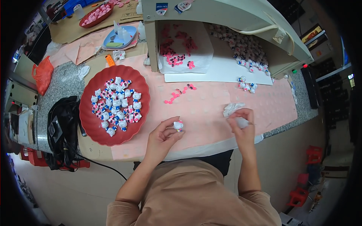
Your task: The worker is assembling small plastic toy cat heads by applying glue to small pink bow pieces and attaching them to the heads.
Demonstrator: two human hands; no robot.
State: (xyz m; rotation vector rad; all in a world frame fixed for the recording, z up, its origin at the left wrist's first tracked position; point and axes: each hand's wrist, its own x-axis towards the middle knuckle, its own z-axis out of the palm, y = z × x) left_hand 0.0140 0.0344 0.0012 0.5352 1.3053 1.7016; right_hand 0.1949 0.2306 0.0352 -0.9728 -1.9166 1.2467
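My left hand (163, 136) pinches a small white cat figurine (178, 125) with a pink bow, just above the pink table cover (211, 113). My right hand (242, 126) grips a small white tube or bottle (242, 122) with a thin tip pointing right. A crumpled white tissue (232, 109) lies just beyond its fingers. To the left stands a red scalloped plate (98, 132) with several cat figurines (116, 106). Small pink bow pieces (177, 95) lie scattered ahead of my hands.
Under a raised beige shelf (226, 15), white sheets hold more pink pieces (177, 58) and rows of finished figurines (249, 52). A black bag with cables (62, 130) sits at the left edge. A blue tray (120, 37), a red bowl (96, 16) and an orange bag (42, 73) lie further back.
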